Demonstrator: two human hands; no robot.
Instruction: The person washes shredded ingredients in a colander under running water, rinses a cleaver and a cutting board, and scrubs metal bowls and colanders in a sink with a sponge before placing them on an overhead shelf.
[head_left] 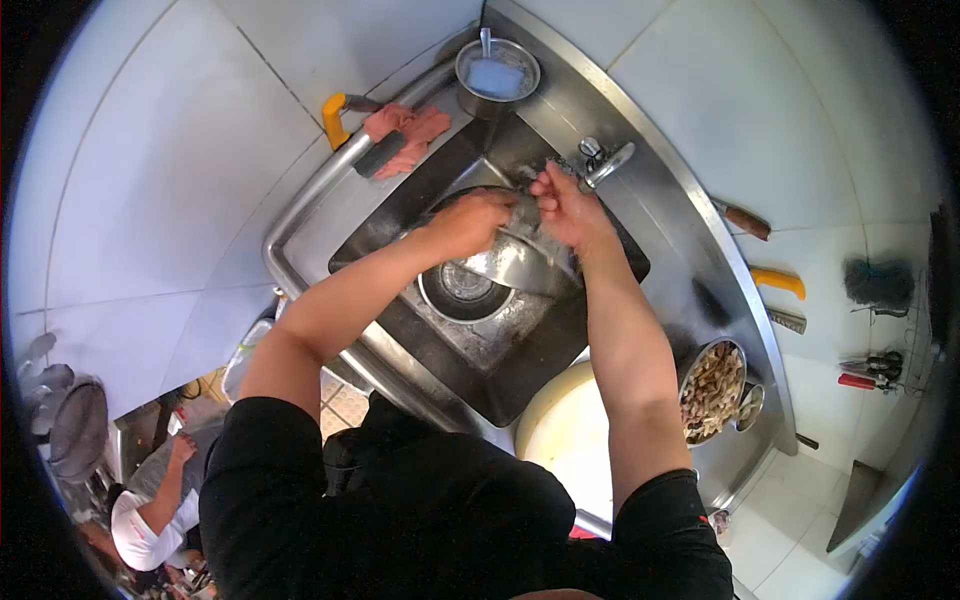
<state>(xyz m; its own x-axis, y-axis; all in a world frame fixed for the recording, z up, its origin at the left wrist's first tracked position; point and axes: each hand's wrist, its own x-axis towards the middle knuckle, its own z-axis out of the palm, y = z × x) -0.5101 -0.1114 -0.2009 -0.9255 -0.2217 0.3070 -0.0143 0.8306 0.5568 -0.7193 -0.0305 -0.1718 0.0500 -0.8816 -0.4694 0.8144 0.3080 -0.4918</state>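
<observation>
Fingers (492,210) of the left hand (462,230) bend half closed at the bowl (522,264); whether they grip it I cannot tell. The right hand (575,215) curls beside the tap (611,167), its hold unclear. Partly hidden by both, the bowl tilts near the sink's (505,393) middle. A pot (478,101) occupies the counter's (672,235) far corner; a cloth (408,140) lies at its left edge.

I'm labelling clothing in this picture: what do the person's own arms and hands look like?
Both arms come out of short black sleeves, the right sleeve bearing a small red mark. The left hand and right hand are bare; no gloves or watch show.
</observation>
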